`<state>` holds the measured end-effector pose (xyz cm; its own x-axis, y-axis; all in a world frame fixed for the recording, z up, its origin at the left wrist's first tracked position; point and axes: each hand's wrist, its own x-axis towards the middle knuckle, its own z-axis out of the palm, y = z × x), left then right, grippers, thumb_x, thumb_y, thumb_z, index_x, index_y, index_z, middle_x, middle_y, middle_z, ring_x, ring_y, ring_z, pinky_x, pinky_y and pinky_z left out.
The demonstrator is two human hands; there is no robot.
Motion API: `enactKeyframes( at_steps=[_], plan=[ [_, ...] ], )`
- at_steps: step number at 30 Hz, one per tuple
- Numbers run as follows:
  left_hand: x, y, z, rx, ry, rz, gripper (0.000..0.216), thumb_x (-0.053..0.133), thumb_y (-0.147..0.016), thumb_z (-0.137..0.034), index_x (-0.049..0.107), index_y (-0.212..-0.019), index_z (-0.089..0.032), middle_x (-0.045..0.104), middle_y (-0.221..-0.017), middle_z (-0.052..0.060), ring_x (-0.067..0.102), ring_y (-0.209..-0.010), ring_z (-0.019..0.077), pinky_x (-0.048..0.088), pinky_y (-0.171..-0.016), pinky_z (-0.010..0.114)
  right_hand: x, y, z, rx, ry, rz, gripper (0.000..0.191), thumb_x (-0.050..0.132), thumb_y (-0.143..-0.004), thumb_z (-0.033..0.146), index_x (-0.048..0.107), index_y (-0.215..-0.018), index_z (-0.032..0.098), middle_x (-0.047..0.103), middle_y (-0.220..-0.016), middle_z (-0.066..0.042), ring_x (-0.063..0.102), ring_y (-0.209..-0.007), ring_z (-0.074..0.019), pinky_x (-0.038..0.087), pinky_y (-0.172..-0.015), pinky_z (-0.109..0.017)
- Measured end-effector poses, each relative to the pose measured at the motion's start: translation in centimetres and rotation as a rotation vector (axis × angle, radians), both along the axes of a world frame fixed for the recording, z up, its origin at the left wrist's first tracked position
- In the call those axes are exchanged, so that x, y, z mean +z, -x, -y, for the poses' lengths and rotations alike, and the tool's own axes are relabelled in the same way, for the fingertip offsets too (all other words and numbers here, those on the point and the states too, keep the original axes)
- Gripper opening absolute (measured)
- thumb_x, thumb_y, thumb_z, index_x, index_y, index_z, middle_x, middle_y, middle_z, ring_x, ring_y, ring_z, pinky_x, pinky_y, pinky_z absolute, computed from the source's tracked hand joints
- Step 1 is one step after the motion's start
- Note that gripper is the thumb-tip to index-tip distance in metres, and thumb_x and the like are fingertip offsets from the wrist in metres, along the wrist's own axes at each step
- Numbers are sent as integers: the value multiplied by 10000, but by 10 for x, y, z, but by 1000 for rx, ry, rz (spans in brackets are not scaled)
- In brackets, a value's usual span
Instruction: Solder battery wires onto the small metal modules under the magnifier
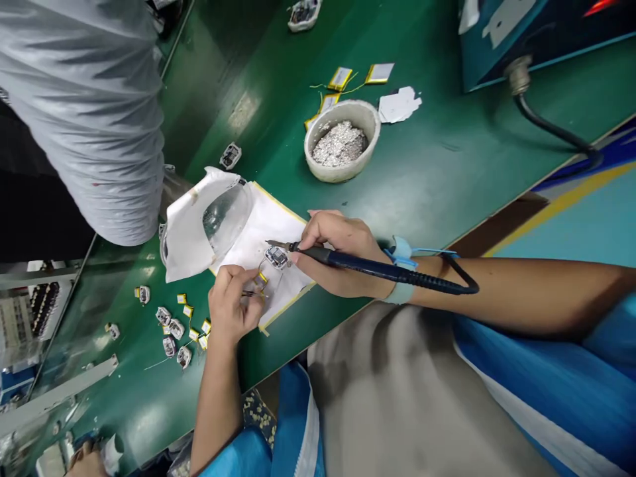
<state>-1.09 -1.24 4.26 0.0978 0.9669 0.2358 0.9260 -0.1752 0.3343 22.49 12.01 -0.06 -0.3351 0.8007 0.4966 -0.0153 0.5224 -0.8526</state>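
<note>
Gray apron (412,391) cloth is filling the space nearest the camera, while the right hand (348,240) is reaching across the worktop (422,179), clamped around an iron (365,265) held like a pen. Its tip is hovering at or just above the edge of a small device (277,257), which is resting on white paper (291,225); contact I cannot tell. Opposite, the left hand (233,305) is pinching tweezers (251,293) beside a yellow battery (261,279), with a thin wire (261,263) curving close to the device. Work on this device seems to be sitting partway: the battery is lying alongside, but whether any joint is finished is not showing. More seems to be remaining, since other devices (176,328) and loose batteries (187,311) are lying grouped to the left, and spare batteries (340,79) are resting behind the bowl (372,126). No brand or writing is reading clearly; the battery faces are appearing blank or too small, and red light is glowing illegibly on the station (546,40).
</note>
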Motion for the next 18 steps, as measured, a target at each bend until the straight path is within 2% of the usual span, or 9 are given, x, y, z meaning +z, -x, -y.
enactKeyframes(
  at_steps=[2,5,7,9,12,15,18],
  plan=[
    [-2,-1,-6,0,-159,84,263,571,-1091,-285,792,-1228,-242,701,-1043,83,698,-956,229,567,-853,382,2,0,-1,2,12,17,263,799,-913,201,554,-928,297,713,-766,52,697,-661,-177,573,-777,-382],
    [-11,-2,-11,79,-309,165,312,553,-1147,-353,770,-1348,-253,726,-1148,110,714,-1099,254,587,-955,427,4,1,-1,14,57,37,253,800,-916,192,566,-921,286,723,-792,49,700,-671,-168,576,-791,-374],
    [-21,-2,-12,151,-252,192,298,593,-1145,-332,753,-1379,-239,749,-1149,103,735,-1099,230,611,-953,406,5,2,0,23,108,39,229,798,-930,210,579,-907,271,731,-807,41,696,-675,-161,578,-811,-371],
    [-31,-3,-11,245,-185,211,222,681,-1107,-293,769,-1298,-221,780,-1135,88,766,-1081,209,637,-968,399,6,2,1,39,160,47,215,796,-944,238,589,-889,258,747,-818,29,701,-690,-161,585,-847,-375],
    [-42,-8,-6,353,-220,329,132,772,-1050,-276,756,-1159,-202,802,-1095,72,812,-1013,201,684,-927,403,7,1,1,78,173,86,199,784,-937,253,598,-867,253,741,-792,24,707,-706,-171,590,-868,-382],
    [-45,-13,-4,314,-227,441,129,795,-1031,-265,730,-1122,-201,804,-1026,55,826,-952,194,699,-857,385,7,0,1,100,128,118,186,758,-933,235,593,-849,256,696,-740,33,689,-687,-174,582,-844,-392],
    [-45,-15,-6,275,-195,462,129,804,-1023,-253,728,-1115,-204,811,-1010,56,826,-959,192,697,-851,376,6,0,1,110,113,128,184,753,-935,218,592,-854,256,698,-747,31,677,-678,-173,580,-837,-404]
  ],
)
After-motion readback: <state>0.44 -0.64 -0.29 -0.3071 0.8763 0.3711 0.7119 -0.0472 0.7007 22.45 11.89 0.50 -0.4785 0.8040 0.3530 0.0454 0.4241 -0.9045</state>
